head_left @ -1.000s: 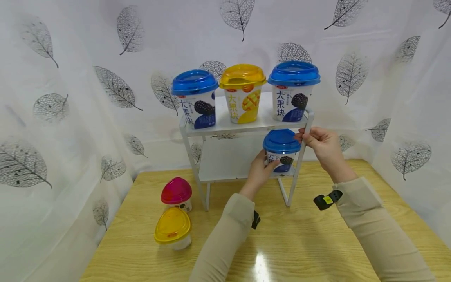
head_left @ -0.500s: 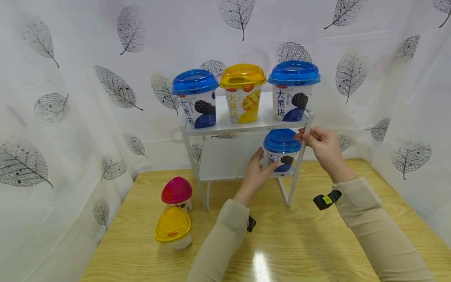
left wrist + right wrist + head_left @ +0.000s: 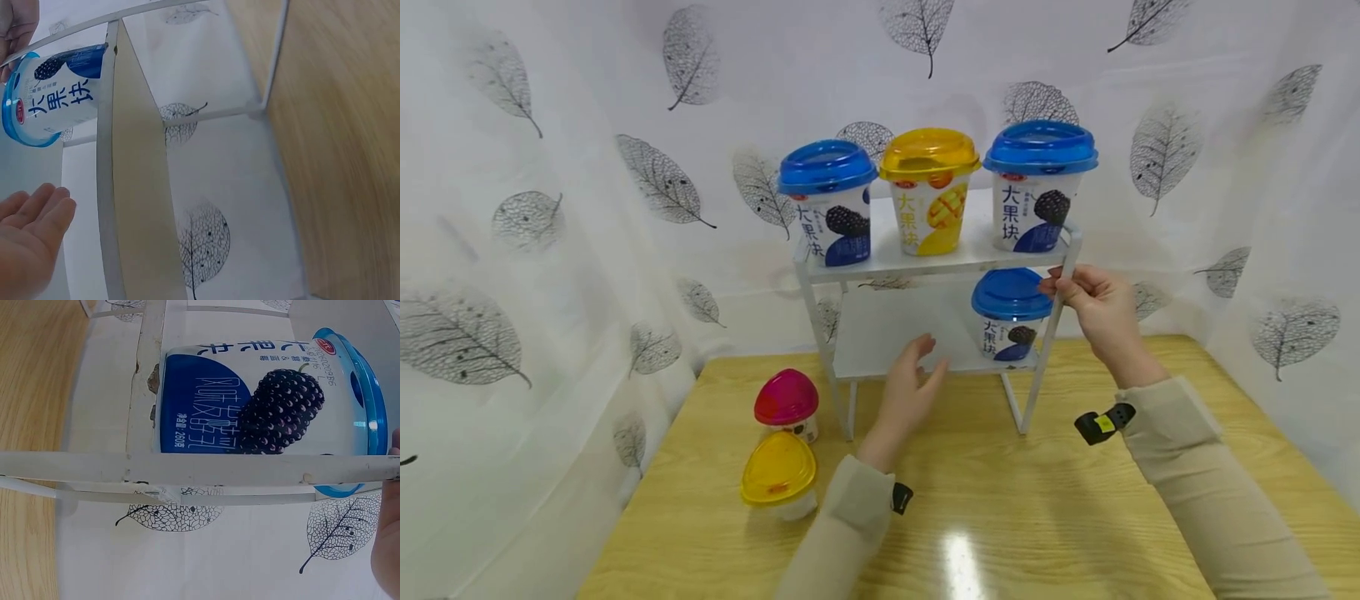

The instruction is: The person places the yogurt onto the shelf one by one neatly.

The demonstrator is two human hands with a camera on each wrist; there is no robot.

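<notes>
A yogurt cup with a blue lid (image 3: 1011, 329) stands at the right end of the lower tier of a white two-tier shelf rack (image 3: 898, 367). My left hand (image 3: 906, 396) is held in front of that tier, left of the cup, its fingers loosely extended and holding nothing. In the left wrist view the same hand (image 3: 31, 237) is apart from the cup (image 3: 56, 94). My right hand (image 3: 1101, 312) grips the rack's right front post near the top, with fingertips close to the cup's lid. The right wrist view shows the cup's blackberry print (image 3: 281, 412) behind the post.
On the top tier stand a blue-lidded cup (image 3: 831, 204), a yellow-lidded cup (image 3: 930, 192) and another blue-lidded cup (image 3: 1040, 187). A pink-lidded cup (image 3: 786, 400) and a yellow-lidded cup (image 3: 780, 471) sit on the wooden table (image 3: 1000, 517), left of the rack. A leaf-patterned curtain (image 3: 580, 292) surrounds the table.
My left hand has let go of the lower blue-lidded cup and drawn back to the left and toward me. The right hand keeps its hold on the post. The head view has shifted slightly.
</notes>
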